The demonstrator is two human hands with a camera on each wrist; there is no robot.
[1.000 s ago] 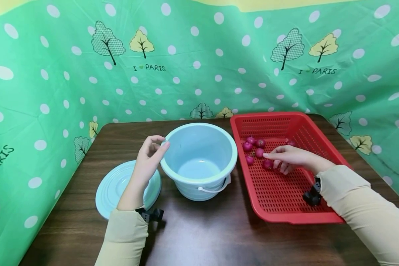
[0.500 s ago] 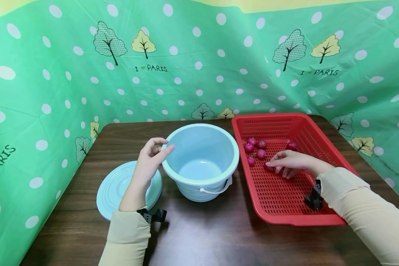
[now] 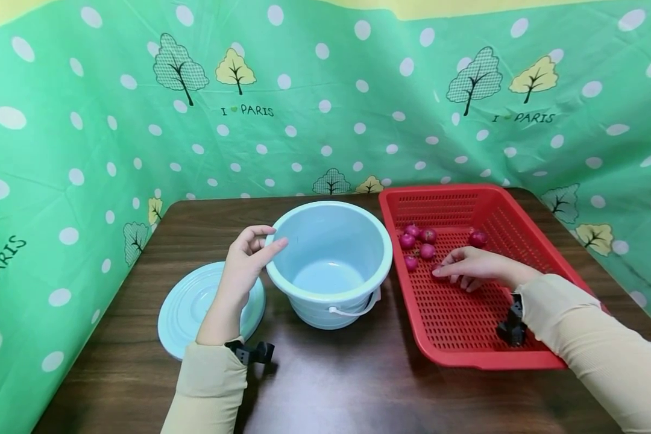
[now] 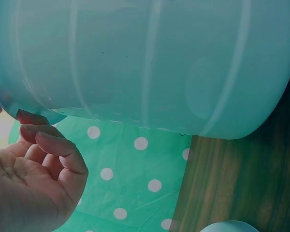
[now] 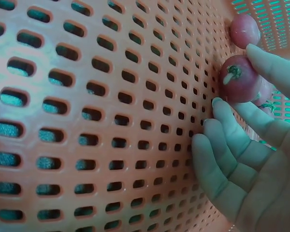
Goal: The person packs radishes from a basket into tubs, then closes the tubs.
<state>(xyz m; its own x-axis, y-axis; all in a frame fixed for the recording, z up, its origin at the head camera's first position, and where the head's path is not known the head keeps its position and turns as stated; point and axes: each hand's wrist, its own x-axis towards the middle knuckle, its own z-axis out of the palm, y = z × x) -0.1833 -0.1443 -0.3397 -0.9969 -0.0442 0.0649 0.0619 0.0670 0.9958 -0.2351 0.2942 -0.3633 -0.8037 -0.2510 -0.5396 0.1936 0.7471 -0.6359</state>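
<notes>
The left hand (image 3: 244,259) grips the left rim of a light blue bucket (image 3: 331,310), thumb over the inside edge; in the left wrist view the hand (image 4: 38,179) has its fingers beside the bucket wall (image 4: 150,63). Inside the red basket (image 3: 423,337), the right hand (image 3: 477,265) pinches a small dark pink radish. The right wrist view shows that radish (image 5: 240,79) between thumb and fingers of the hand (image 5: 251,159), low over the perforated floor. Several radishes (image 3: 427,251) lie at the basket's left side, and another (image 3: 477,238) lies behind the hand.
A light blue round lid (image 3: 181,313) lies on the brown wooden table (image 3: 325,386), left of the bucket and partly behind the left forearm. The bucket's white handle (image 3: 358,310) hangs at its front right. A green dotted cloth (image 3: 325,120) stands behind the table.
The right hand has moved slightly down and toward the front of the basket, closing on a radish that was in plain view earlier. The left hand's thumb has come over the bucket rim.
</notes>
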